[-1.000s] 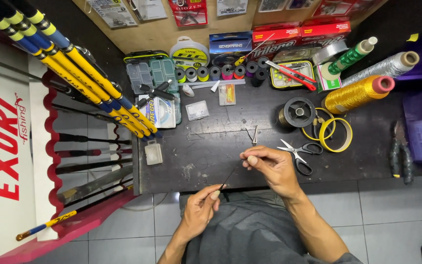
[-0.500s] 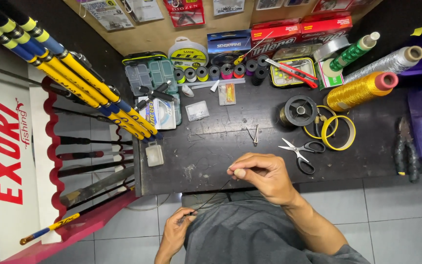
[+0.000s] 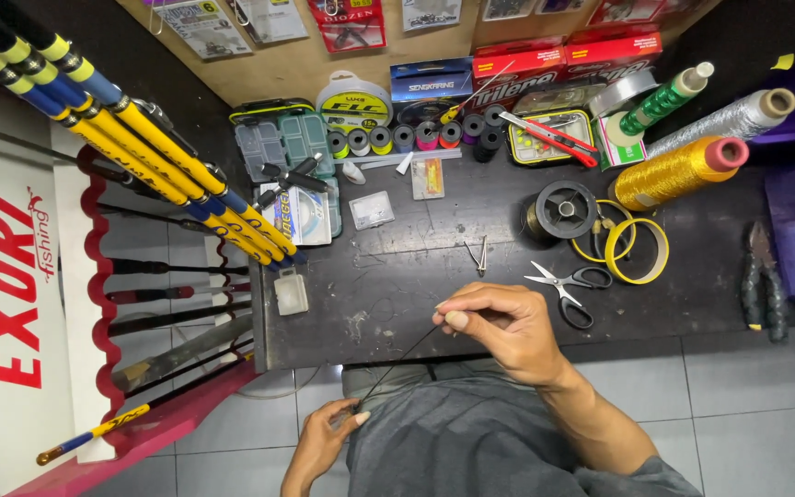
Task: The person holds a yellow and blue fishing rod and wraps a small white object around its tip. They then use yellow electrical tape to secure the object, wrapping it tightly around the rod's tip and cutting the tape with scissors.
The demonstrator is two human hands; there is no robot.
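My right hand (image 3: 499,329) hovers over the front edge of the dark worktable (image 3: 397,276), pinching the upper end of a thin dark rod or line (image 3: 397,362) between thumb and forefinger. That rod slants down-left to my left hand (image 3: 324,440), which grips its lower end near my lap, below the table edge. Black-handled scissors (image 3: 563,285) lie just right of my right hand. A small metal part (image 3: 480,255) rests on the table above it.
Yellow and blue fishing rods (image 3: 140,147) lean across a red rack (image 3: 94,276) at left. Thread cones (image 3: 678,170), a line spool (image 3: 558,210), yellow tape rings (image 3: 635,248), tackle boxes (image 3: 282,138) and pliers (image 3: 761,281) crowd the table's back and right.
My left hand has dropped lower and left, away from the right hand, drawing the thin rod out longer between them. My right hand has stayed near the table's front edge.
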